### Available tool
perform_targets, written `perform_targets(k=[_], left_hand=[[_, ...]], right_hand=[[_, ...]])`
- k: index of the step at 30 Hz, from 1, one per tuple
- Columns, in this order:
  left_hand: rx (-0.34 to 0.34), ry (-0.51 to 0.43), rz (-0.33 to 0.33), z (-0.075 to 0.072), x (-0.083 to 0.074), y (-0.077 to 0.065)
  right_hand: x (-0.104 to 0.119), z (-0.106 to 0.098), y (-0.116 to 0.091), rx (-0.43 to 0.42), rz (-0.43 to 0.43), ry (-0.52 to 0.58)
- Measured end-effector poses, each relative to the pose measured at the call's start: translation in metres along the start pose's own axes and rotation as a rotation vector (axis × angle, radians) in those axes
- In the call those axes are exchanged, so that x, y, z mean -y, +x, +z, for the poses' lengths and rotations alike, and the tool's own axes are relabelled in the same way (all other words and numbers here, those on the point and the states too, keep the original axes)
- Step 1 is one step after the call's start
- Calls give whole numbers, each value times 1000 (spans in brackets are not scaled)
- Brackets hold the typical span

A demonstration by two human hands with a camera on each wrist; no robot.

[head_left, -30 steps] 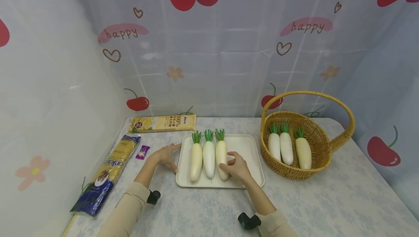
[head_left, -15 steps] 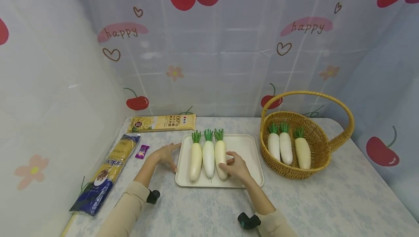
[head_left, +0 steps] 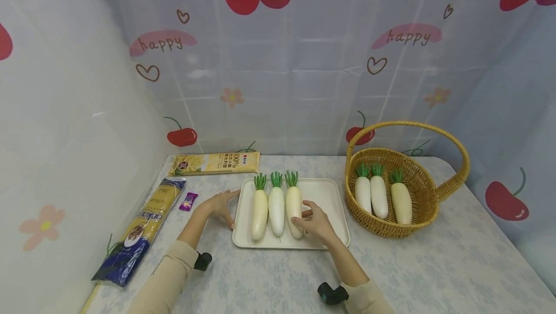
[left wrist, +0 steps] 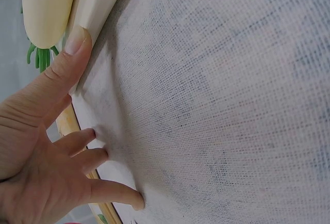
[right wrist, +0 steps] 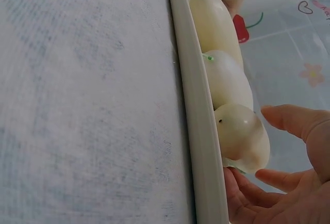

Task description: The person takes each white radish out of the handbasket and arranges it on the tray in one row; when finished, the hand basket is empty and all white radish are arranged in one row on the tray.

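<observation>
Three white radishes lie side by side on a cream tray [head_left: 332, 203], green tops away from me. The left radish [head_left: 259, 215] and right radish [head_left: 293, 203] are yellowish; the middle radish [head_left: 276, 212] is whiter. My right hand [head_left: 319, 225] is at the right radish's right side. In the right wrist view its thumb [right wrist: 281, 116] stands just off the radish, and its other fingers lie low beside it. My left hand [head_left: 217, 205] spreads its fingers at the tray's left edge. The left wrist view shows the thumb [left wrist: 77, 48] against the tray's side.
A wicker basket [head_left: 449, 186] with a tall handle stands right of the tray, holding three more radishes [head_left: 379, 196]. Pasta packs lie at the back [head_left: 215, 163] and left [head_left: 141, 232]. A small purple wrapped candy [head_left: 188, 201] sits near my left hand.
The right radish's leafy end has shifted very slightly left, then back right. My right hand has moved very slightly right in the last half second; my left hand has stayed put.
</observation>
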State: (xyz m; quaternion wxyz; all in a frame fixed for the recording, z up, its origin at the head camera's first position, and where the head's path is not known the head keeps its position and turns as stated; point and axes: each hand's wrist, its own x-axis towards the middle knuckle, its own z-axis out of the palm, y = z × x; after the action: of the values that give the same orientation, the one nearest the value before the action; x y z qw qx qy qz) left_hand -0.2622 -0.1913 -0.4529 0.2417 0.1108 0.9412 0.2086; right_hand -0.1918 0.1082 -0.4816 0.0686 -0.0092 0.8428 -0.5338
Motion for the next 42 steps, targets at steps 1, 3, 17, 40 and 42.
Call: perform_targets(k=[1, 3, 17, 40, 42], left_hand=[[0, 4, 0, 0, 0, 0], [0, 4, -3, 0, 0, -1], [-2, 2, -2, 1, 0, -1], [1, 3, 0, 1, 1, 0], [2, -1, 3, 1, 1, 0]], right_hand=[[0, 0, 0, 3, 2, 4], [-1, 0, 0, 4, 6, 13], [-1, 6, 4, 11, -7, 38], [-2, -6, -1, 61, 9, 19], [0, -10, -2, 66, 8, 13]])
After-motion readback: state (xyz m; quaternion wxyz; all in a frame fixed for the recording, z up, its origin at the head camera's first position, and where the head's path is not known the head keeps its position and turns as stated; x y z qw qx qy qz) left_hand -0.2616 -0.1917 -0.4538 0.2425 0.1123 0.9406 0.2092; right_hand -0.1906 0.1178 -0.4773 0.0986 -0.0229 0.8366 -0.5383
